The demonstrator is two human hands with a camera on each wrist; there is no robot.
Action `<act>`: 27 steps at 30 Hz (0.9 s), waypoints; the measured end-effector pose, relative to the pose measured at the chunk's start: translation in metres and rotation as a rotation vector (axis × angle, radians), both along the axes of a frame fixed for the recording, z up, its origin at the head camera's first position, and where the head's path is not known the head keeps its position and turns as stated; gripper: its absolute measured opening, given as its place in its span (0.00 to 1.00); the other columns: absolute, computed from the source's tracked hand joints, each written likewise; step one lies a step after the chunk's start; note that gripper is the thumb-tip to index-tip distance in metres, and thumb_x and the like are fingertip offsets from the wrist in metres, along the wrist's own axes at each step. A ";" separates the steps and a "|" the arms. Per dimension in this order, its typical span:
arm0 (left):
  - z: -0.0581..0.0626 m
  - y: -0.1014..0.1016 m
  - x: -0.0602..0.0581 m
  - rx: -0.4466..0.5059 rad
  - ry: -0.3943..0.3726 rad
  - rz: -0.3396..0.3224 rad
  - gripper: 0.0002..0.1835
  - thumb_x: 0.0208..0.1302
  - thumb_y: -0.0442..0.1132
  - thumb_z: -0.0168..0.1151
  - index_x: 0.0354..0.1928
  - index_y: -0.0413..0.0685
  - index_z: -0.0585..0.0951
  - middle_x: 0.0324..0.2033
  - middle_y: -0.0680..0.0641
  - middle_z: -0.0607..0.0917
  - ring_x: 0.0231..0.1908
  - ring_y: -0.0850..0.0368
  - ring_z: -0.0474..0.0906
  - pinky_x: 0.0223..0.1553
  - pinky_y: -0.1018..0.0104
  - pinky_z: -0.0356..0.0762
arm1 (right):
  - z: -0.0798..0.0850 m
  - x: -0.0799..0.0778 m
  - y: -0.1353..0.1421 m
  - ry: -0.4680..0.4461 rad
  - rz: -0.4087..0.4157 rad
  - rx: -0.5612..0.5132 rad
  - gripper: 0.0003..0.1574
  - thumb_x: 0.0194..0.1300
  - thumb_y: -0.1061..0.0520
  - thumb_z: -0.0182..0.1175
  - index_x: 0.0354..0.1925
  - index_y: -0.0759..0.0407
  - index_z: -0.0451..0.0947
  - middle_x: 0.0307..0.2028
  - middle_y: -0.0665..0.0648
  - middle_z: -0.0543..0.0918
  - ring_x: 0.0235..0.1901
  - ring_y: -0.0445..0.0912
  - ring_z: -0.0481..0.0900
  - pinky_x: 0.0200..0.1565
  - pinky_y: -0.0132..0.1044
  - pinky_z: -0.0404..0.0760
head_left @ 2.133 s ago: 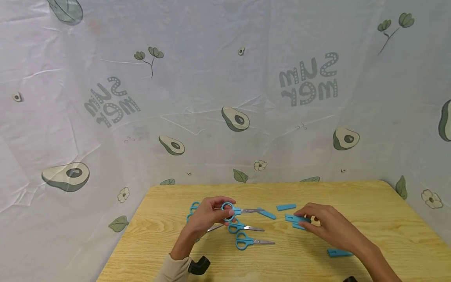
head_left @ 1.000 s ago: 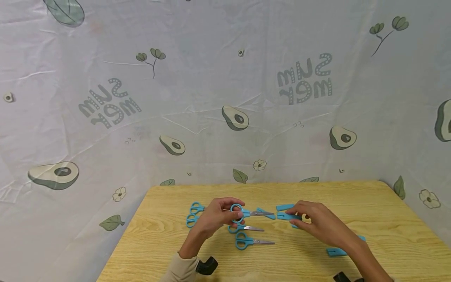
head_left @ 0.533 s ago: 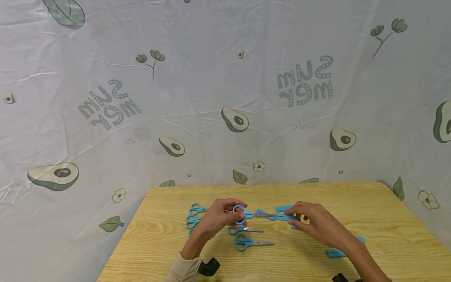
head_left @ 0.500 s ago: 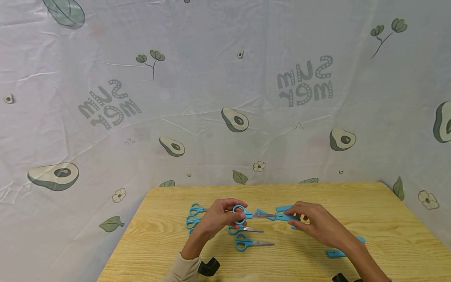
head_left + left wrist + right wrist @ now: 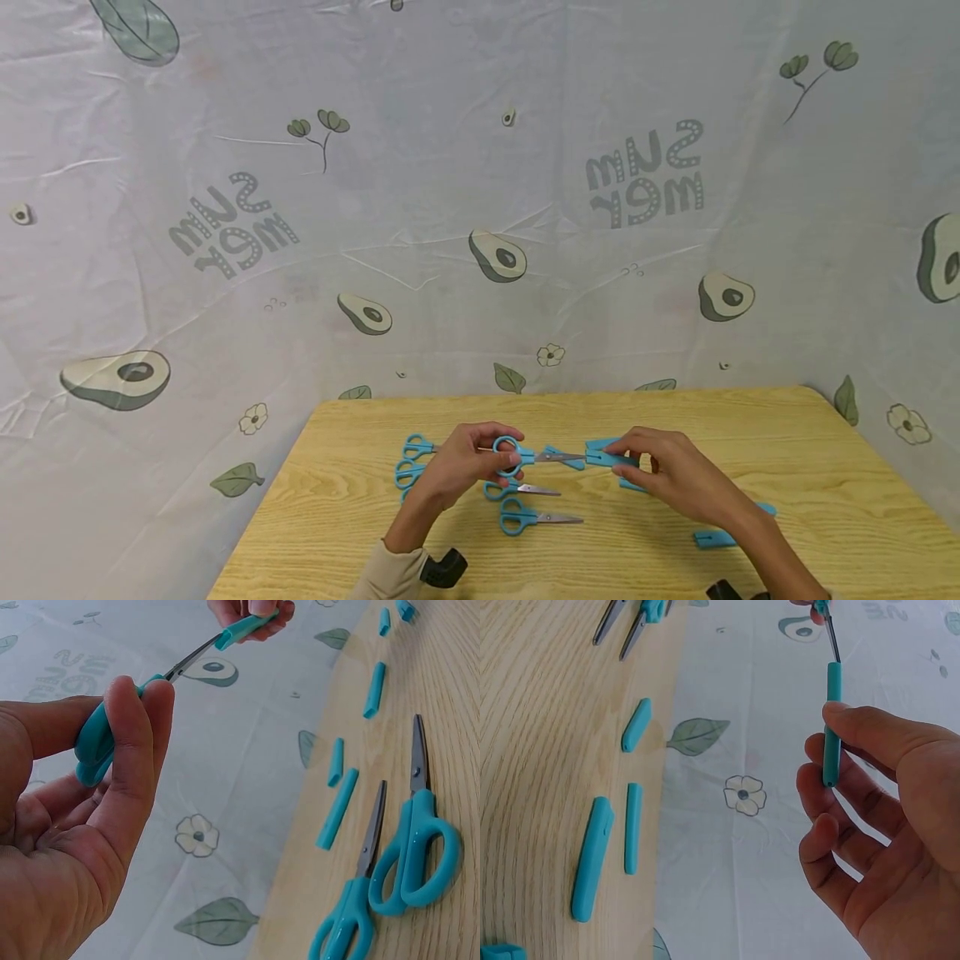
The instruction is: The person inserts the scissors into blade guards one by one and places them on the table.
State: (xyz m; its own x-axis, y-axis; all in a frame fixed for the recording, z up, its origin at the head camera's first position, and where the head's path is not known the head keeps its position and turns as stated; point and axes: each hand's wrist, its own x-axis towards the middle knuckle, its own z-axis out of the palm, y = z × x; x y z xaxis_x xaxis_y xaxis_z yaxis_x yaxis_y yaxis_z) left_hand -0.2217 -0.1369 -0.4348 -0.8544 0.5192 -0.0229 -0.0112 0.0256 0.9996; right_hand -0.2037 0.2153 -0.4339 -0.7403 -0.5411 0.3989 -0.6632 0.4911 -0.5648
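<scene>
Wooden desk [image 5: 600, 558]; I judge scissors [image 5: 528, 457] light, stiff, best held by loops [image 5: 93, 739]; left hand [image 5: 465, 462] pinches those, right hand [image 5: 678, 467] smooth sheath [image 5: 833, 682].

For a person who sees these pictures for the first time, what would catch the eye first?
Probably the blue-handled scissors raised in the left hand, their tip at the mouth of a blue cover that the right hand pinches. Behind the table, a pale backdrop with avocado prints and mirrored lettering also stands out.
</scene>
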 end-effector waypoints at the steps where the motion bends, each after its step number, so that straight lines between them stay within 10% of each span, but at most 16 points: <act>1: 0.000 0.000 0.000 -0.003 0.001 0.000 0.22 0.75 0.32 0.66 0.67 0.34 0.79 0.39 0.52 0.85 0.38 0.61 0.91 0.39 0.68 0.91 | 0.000 0.000 0.000 0.004 -0.001 -0.003 0.12 0.74 0.58 0.69 0.54 0.51 0.88 0.44 0.46 0.87 0.38 0.29 0.78 0.28 0.29 0.77; 27: 0.001 0.001 0.000 -0.029 0.030 0.016 0.23 0.74 0.33 0.69 0.68 0.33 0.79 0.38 0.52 0.86 0.38 0.61 0.91 0.41 0.66 0.92 | -0.003 0.003 -0.002 0.055 -0.021 -0.005 0.13 0.74 0.57 0.69 0.55 0.55 0.89 0.45 0.46 0.89 0.40 0.30 0.79 0.31 0.30 0.77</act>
State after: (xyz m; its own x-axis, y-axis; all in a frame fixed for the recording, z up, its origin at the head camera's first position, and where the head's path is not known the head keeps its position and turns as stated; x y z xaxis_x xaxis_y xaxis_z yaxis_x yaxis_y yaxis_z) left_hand -0.2219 -0.1355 -0.4336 -0.8630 0.5050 -0.0121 0.0177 0.0542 0.9984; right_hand -0.2004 0.2138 -0.4371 -0.7284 -0.5237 0.4418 -0.6828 0.5022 -0.5306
